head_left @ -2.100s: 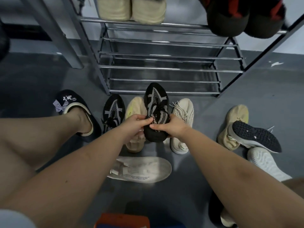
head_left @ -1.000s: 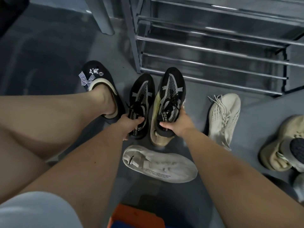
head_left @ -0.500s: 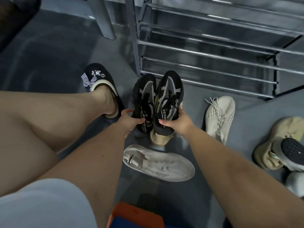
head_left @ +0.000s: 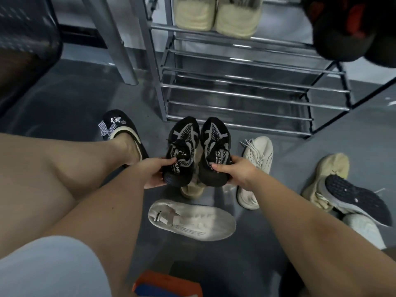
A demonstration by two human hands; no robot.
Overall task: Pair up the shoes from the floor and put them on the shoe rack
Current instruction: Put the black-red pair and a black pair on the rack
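Here the left hand (head_left: 154, 173) grips the heel end of one black sneaker (head_left: 181, 152), thumb on the tongue and fingers curled under the sole, while the right hand (head_left: 236, 173) holds its twin, the second black sneaker (head_left: 214, 151), the same way. Both shoes are lifted off the floor, side by side and nearly touching, toes pointing at the shoe rack (head_left: 235, 91); held by the heels like this, they look ready to be slid toe-first onto a tier as a matched pair (a judgement, since nothing has been placed yet). The lower rails of the rack right ahead carry nothing that shows, whereas an upper tier holds a cream pair (head_left: 216, 13) and a dark shoe with red (head_left: 351, 28) at the right. Directly beneath the held pair lies a tan shoe (head_left: 191, 190), mostly hidden, and just beside the right hand a cream laced sneaker (head_left: 257, 166) rests on the floor. A pale slip-on (head_left: 192, 220) lies on its side nearer the person. Well to the right, a tan sneaker (head_left: 330, 174) has a dark-soled shoe (head_left: 355, 200) tipped over it. None of these blocks the path to the rack, though the person's own foot in a black slipper (head_left: 120, 127) sits close on the left.
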